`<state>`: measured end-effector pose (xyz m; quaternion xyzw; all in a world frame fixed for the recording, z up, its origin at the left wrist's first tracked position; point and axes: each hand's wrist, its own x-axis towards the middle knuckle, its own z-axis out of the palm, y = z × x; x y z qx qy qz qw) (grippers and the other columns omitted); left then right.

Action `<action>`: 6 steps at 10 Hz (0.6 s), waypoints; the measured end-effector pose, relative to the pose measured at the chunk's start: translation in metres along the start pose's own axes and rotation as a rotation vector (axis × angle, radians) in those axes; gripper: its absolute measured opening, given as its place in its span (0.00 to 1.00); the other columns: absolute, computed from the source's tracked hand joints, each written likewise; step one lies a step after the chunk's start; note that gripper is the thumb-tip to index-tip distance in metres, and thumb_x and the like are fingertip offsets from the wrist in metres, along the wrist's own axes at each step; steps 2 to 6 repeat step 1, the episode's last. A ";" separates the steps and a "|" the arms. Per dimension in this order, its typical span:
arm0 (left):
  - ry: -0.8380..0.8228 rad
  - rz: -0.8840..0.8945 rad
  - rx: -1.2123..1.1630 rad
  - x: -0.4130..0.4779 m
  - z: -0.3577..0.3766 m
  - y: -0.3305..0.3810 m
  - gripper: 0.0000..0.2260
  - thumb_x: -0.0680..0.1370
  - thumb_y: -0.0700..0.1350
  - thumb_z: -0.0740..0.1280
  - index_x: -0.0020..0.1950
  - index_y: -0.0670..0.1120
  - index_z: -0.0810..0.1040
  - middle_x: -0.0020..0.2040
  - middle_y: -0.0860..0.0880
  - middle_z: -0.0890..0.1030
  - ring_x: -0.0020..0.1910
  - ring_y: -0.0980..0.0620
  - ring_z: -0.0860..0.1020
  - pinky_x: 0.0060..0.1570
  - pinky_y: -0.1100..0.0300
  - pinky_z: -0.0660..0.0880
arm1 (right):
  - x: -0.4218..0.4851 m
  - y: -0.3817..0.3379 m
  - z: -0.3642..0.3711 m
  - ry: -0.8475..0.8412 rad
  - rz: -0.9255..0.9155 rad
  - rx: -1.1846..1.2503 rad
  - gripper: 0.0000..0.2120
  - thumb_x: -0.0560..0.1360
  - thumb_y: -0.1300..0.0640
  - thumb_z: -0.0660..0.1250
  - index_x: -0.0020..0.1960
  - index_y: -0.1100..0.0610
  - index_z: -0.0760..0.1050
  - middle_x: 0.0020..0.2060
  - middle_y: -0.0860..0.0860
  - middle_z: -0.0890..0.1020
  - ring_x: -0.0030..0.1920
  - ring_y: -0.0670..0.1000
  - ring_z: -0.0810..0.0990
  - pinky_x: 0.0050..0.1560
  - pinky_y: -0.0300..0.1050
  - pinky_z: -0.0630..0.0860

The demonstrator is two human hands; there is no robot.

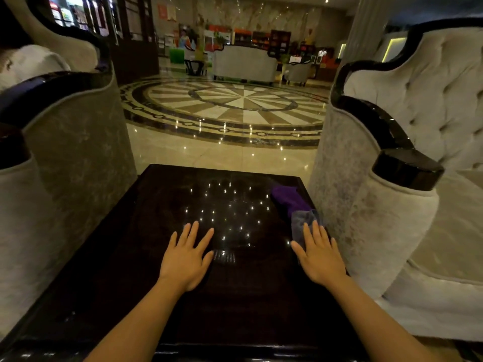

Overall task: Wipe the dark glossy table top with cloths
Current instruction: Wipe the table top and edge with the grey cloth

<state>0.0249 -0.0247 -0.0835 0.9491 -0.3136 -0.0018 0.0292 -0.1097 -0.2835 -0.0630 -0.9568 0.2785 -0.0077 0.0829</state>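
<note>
Starting the wipe of the dark glossy square table (146, 257), with both hands flat and spread wide.

Left hand (187, 259) empty, palm down mid-table; right hand (320, 254) pressing fingertips onto the thin grey cloth (300, 226) near the right edge, beside the crumpled purple cloth (288, 198). Next, probably: gathering the grey cloth under the palm and sweeping across.

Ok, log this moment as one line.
left hand: flat, bare | right hand: on grey cloth | purple cloth: untouched | dark glossy table
</note>
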 end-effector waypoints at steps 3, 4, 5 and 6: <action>0.059 0.032 0.051 -0.004 -0.007 0.003 0.24 0.79 0.58 0.42 0.67 0.57 0.29 0.73 0.48 0.34 0.70 0.50 0.32 0.71 0.50 0.38 | -0.005 -0.007 -0.016 0.045 -0.024 -0.013 0.31 0.77 0.39 0.42 0.73 0.54 0.36 0.75 0.54 0.40 0.74 0.54 0.39 0.73 0.54 0.41; 0.059 0.032 0.051 -0.004 -0.007 0.003 0.24 0.79 0.58 0.42 0.67 0.57 0.29 0.73 0.48 0.34 0.70 0.50 0.32 0.71 0.50 0.38 | -0.005 -0.007 -0.016 0.045 -0.024 -0.013 0.31 0.77 0.39 0.42 0.73 0.54 0.36 0.75 0.54 0.40 0.74 0.54 0.39 0.73 0.54 0.41; 0.059 0.032 0.051 -0.004 -0.007 0.003 0.24 0.79 0.58 0.42 0.67 0.57 0.29 0.73 0.48 0.34 0.70 0.50 0.32 0.71 0.50 0.38 | -0.005 -0.007 -0.016 0.045 -0.024 -0.013 0.31 0.77 0.39 0.42 0.73 0.54 0.36 0.75 0.54 0.40 0.74 0.54 0.39 0.73 0.54 0.41; 0.059 0.032 0.051 -0.004 -0.007 0.003 0.24 0.79 0.58 0.42 0.67 0.57 0.29 0.73 0.48 0.34 0.70 0.50 0.32 0.71 0.50 0.38 | -0.005 -0.007 -0.016 0.045 -0.024 -0.013 0.31 0.77 0.39 0.42 0.73 0.54 0.36 0.75 0.54 0.40 0.74 0.54 0.39 0.73 0.54 0.41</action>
